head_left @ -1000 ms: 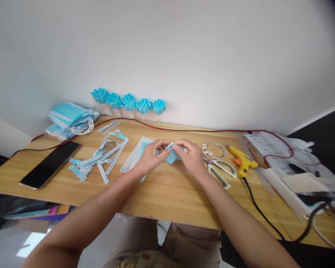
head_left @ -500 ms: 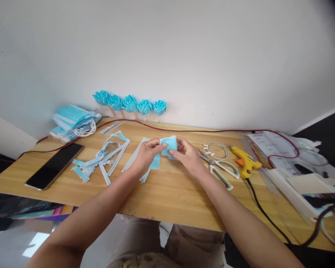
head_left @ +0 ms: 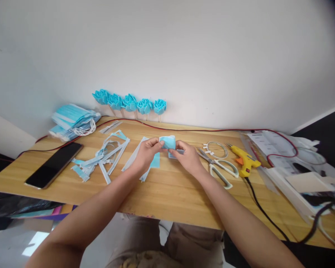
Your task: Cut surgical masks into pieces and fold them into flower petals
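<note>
Between my two hands is a small folded piece of blue mask fabric (head_left: 168, 143), raised over the table. My left hand (head_left: 149, 152) pinches its left side, thumb on the front. My right hand (head_left: 186, 154) is closed on its lower right side, with the fingers partly hidden behind it. Below the fabric, near my right thumb, shows a pale blue piece (head_left: 172, 154); whether it joins the held one I cannot tell. Beside my left hand lie a flat blue piece (head_left: 155, 160) and a white-blue strip (head_left: 131, 160) on the wooden table (head_left: 173, 197).
Left are cut strips (head_left: 100, 158), a phone (head_left: 54, 165) and stacked masks (head_left: 71, 119). Several blue fabric flowers (head_left: 130, 103) lean on the wall. Right are scissors (head_left: 216, 163), coiled wire (head_left: 217, 149), a yellow glue gun (head_left: 245, 160) and a white power strip (head_left: 289, 191). A red-black cable crosses the back.
The held fabric has changed shape: its front now looks shorter, and a separate pale blue edge shows beneath it. Both hands stay in nearly the same place.
</note>
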Motion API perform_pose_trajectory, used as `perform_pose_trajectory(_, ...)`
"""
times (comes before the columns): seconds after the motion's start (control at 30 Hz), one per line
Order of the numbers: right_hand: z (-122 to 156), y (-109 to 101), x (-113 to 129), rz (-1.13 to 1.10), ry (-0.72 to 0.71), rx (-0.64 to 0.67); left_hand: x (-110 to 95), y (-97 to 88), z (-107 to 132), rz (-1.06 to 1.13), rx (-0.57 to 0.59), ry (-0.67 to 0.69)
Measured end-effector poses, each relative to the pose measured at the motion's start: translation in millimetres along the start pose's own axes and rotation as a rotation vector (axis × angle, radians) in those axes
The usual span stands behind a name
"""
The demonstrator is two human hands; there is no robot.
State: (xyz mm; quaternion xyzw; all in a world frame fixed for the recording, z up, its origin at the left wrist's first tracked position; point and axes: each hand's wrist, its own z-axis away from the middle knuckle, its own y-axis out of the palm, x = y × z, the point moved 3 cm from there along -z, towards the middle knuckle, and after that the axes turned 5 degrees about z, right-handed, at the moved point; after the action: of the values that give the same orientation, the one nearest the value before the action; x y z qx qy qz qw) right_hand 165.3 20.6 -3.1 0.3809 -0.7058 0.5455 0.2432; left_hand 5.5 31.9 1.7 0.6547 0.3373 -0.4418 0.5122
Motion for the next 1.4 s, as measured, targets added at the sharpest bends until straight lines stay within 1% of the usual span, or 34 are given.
perform_pose_trajectory(0.1,0,0,1,-0.108,0.020,0.035,0,0.5,1,-0.001,-0.018,0.022)
perform_pose_trajectory(0.2,2,-2,6,-0.164,-0.001,0.012,3,2.2,2,0.055,-0.010,-0.007)
perform_pose_trajectory(0.3,5,-4,11,-0.027,-0.042,-0.076,9,5.7,4,0.204,0.019,-0.112)
perform_pose_trajectory(0.4,6,-5,12,0.133,-0.076,-0.176,16,8.9,6,0.332,0.013,-0.225)
perform_pose_trajectory(0.47,7,-5,11,0.149,-0.088,-0.222,18,10.5,7,0.377,0.002,-0.265)
perform_pose_trajectory(0.57,8,-5,9,0.082,-0.085,-0.263,19,12.4,7,0.402,-0.005,-0.280)
perform_pose_trajectory(0.7,8,-6,10,-0.003,-0.075,-0.295,18,14.6,8,0.393,0.007,-0.256)
perform_pose_trajectory(0.9,9,-8,15,0.011,-0.094,-0.341,18,15.4,8,0.380,0.008,-0.246)
perform_pose_trajectory(1.1,11,-7,17,-0.034,-0.046,-0.348,17,13.9,7,0.367,0.011,-0.237)
perform_pose_trajectory(1.17,10,-8,16,-0.040,-0.031,-0.327,15,12.4,7,0.341,0.007,-0.234)
perform_pose_trajectory(1.27,7,-12,13,-0.050,-0.038,-0.246,10,10.1,7,0.248,0.008,-0.203)
perform_pose_trajectory(1.33,4,-17,13,-0.058,-0.089,-0.205,6,9.9,8,0.152,0.013,-0.158)
perform_pose_trajectory(1.4,3,-21,17,-0.033,-0.178,-0.177,4,11.5,8,0.047,0.031,-0.122)
